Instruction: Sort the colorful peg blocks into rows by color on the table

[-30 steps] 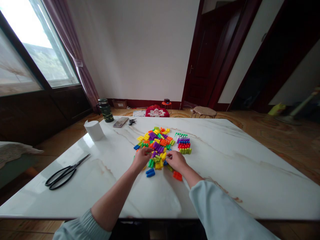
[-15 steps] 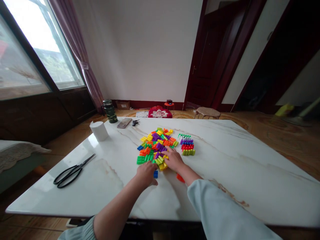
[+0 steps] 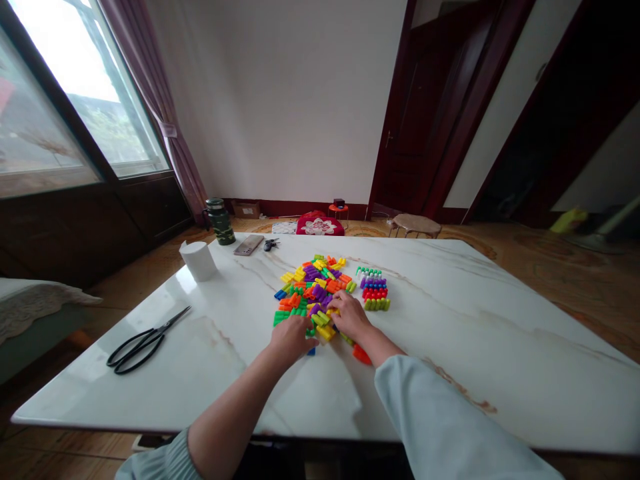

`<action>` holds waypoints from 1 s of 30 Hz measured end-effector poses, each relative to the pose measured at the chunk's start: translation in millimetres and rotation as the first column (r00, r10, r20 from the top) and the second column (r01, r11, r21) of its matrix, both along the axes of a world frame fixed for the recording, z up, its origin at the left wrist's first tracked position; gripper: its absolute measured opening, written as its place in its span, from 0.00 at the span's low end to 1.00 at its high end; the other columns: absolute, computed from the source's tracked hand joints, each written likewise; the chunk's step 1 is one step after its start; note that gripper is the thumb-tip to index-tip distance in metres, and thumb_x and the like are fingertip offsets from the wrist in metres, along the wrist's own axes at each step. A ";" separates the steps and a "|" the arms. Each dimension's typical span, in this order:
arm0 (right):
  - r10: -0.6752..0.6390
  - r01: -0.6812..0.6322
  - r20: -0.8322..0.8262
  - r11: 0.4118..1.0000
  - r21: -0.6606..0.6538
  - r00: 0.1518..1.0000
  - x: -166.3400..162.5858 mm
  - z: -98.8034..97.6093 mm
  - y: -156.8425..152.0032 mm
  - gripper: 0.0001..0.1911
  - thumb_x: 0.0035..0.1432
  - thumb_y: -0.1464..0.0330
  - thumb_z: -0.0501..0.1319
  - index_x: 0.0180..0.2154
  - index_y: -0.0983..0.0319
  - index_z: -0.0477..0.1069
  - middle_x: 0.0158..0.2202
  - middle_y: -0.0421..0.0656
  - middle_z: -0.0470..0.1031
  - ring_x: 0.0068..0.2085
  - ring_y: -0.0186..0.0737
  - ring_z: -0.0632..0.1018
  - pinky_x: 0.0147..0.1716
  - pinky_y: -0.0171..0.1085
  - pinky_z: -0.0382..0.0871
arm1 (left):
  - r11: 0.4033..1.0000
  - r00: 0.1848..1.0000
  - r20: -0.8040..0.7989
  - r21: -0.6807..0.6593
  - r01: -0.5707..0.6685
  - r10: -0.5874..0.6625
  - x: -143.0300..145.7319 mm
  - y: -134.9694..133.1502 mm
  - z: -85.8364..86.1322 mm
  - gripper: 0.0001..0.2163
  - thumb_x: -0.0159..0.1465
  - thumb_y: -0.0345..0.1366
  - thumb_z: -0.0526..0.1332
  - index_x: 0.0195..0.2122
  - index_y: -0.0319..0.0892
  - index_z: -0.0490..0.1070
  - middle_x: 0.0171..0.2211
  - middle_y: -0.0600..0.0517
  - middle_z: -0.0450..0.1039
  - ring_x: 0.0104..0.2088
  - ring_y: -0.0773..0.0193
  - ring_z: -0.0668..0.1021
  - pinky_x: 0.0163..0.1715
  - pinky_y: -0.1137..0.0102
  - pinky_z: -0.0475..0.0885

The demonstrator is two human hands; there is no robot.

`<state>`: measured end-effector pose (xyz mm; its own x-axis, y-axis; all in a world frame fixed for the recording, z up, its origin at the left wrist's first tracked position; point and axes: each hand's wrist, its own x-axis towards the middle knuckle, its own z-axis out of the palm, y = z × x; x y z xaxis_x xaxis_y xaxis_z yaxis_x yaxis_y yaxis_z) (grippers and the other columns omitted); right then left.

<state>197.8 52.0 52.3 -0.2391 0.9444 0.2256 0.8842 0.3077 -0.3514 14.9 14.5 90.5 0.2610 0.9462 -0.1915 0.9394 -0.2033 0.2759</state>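
A heap of small coloured plastic blocks (image 3: 313, 283) lies in the middle of the white marble table (image 3: 450, 333). To its right stand neat rows of sorted blocks (image 3: 374, 290), white-green, purple, red and lime. My left hand (image 3: 293, 337) rests at the heap's near edge, fingers curled over a blue block. My right hand (image 3: 349, 315) lies on the heap's near right side, fingers bent around small pieces I cannot name. A red block (image 3: 362, 354) lies beside my right wrist.
Black scissors (image 3: 145, 341) lie near the table's left edge. A white paper roll (image 3: 199, 260), a phone (image 3: 249, 245), keys (image 3: 271, 244) and a camouflage flask (image 3: 220, 221) sit at the far left. On the floor beyond are a stool (image 3: 416, 225) and a red cushion (image 3: 317, 225).
My left hand drew back from the heap's left side to its near edge, over a blue block. My right hand shifted slightly forward on the heap. The view turned a little left.
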 end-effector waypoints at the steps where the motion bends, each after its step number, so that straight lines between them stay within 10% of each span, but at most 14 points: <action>1: -0.010 0.010 0.002 1.000 0.003 1.000 0.1 1.5 -0.4 0.10 0.56 0.72 0.59 0.38 0.58 0.78 0.45 0.44 0.73 0.47 0.40 0.74 0.49 0.36 0.64 | 1.000 1.000 0.018 0.010 -0.004 0.004 0.0 0.7 -0.1 0.14 0.57 0.41 0.66 0.45 0.47 0.76 0.45 0.48 0.77 0.48 0.53 0.78 0.41 0.67 0.71; 19: -0.100 0.098 -0.014 0.991 -0.089 0.995 -7.4 -5.9 -1.3 0.22 0.58 0.72 0.57 0.54 0.58 0.71 0.50 0.46 0.73 0.50 0.40 0.75 0.50 0.35 0.64 | 0.993 0.989 -0.088 -0.011 0.117 -0.117 1.6 -1.1 -8.0 0.28 0.47 0.40 0.73 0.51 0.50 0.74 0.48 0.46 0.73 0.48 0.50 0.77 0.44 0.64 0.72; 30: -0.200 0.200 -0.385 0.979 -0.042 0.901 -2.4 -6.5 5.6 0.12 0.59 0.70 0.57 0.45 0.61 0.74 0.41 0.44 0.80 0.43 0.39 0.79 0.45 0.35 0.70 | 0.988 0.996 0.067 0.146 0.047 -0.057 1.0 17.9 -16.8 0.11 0.55 0.28 0.60 0.37 0.43 0.79 0.38 0.46 0.77 0.41 0.55 0.79 0.39 0.69 0.71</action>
